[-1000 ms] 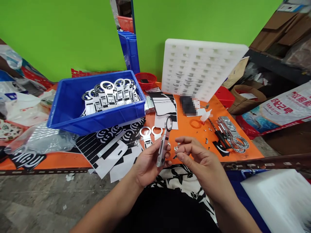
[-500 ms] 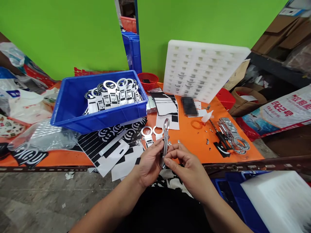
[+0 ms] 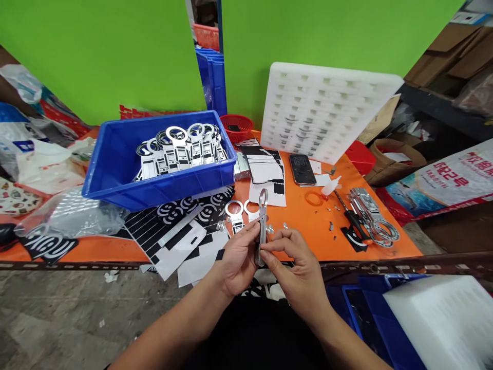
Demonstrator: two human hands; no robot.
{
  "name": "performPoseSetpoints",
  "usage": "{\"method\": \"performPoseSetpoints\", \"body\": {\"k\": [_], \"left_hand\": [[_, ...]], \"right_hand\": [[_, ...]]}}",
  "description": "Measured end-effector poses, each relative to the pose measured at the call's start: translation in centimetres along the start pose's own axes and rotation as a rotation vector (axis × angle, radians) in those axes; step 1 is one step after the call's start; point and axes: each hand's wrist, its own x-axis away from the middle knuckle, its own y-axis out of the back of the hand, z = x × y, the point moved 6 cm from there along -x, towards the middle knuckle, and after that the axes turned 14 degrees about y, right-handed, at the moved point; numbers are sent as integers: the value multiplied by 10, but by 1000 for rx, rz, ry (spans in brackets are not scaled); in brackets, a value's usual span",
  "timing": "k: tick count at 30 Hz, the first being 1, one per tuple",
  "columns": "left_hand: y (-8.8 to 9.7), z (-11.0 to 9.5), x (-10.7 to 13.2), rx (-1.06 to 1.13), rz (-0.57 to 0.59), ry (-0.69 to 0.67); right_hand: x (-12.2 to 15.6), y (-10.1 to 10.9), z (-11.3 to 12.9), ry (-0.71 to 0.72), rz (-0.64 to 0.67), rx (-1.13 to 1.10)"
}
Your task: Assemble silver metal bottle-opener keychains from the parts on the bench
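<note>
Ring-headed metal part (image 3: 263,223) stands almost upright, edge-on to the view, above the near edge of the bench (image 3: 296,241), with its ring at the top. The left hand (image 3: 239,261) is closed around its lower length, fingers wrapped behind and thumb along the side. The right hand (image 3: 296,263) is bent nearly shut, thumb and forefinger tips brought together against the part's right side, low down; whether they grip the part itself or some small piece, I cannot tell.

Just beyond the hands, two flat ring pieces (image 3: 235,222) lie side by side on the bench, small shiny bits near them. To the left, white and black sheets (image 3: 192,244) overlap, some jutting over the near edge. Farther left, a blue bin (image 3: 162,191) holds a row of similar ring-topped pieces (image 3: 177,149), with a red basket (image 3: 236,136) at its far right corner.

On the far side, a slotted white foam board (image 3: 327,103) leans before a green wall (image 3: 327,31), a phone (image 3: 303,169) lying near its foot. To the right are an orange loop (image 3: 314,198), a black-handled tool (image 3: 352,220) and stacked ring-ended metal pieces (image 3: 364,203).
</note>
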Motion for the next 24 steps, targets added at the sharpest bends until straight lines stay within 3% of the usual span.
{"method": "performPoseSetpoints", "body": {"k": [15, 24], "left_hand": [[2, 1, -4, 17, 37, -15], [4, 3, -4, 31, 38, -2]], "right_hand": [[6, 0, 5, 120, -45, 136], [8, -2, 4, 93, -56, 50]]}}
